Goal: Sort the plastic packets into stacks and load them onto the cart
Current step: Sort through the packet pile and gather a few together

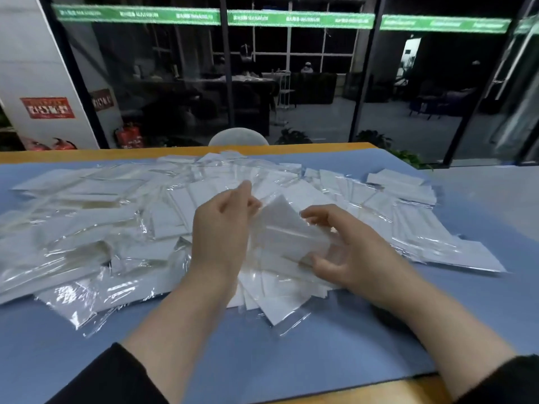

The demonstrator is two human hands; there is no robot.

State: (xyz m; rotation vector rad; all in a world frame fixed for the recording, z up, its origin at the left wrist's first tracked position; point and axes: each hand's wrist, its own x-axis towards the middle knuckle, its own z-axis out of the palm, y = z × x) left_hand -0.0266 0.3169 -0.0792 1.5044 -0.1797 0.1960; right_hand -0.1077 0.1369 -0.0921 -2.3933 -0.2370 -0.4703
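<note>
My left hand (221,228) and right hand (347,255) pinch one lifted plastic packet (287,231) over the heap (87,228); it looks light, floppy, slick, best held by its edges.

The packets (87,252) were clear, glossy plastic film, crinkled and glinting, over flat matt white paper inserts. Under them lay a smooth matt blue mat (262,354) on a wooden tabletop (175,151). My sleeves (110,380) were dull black cloth.
</note>
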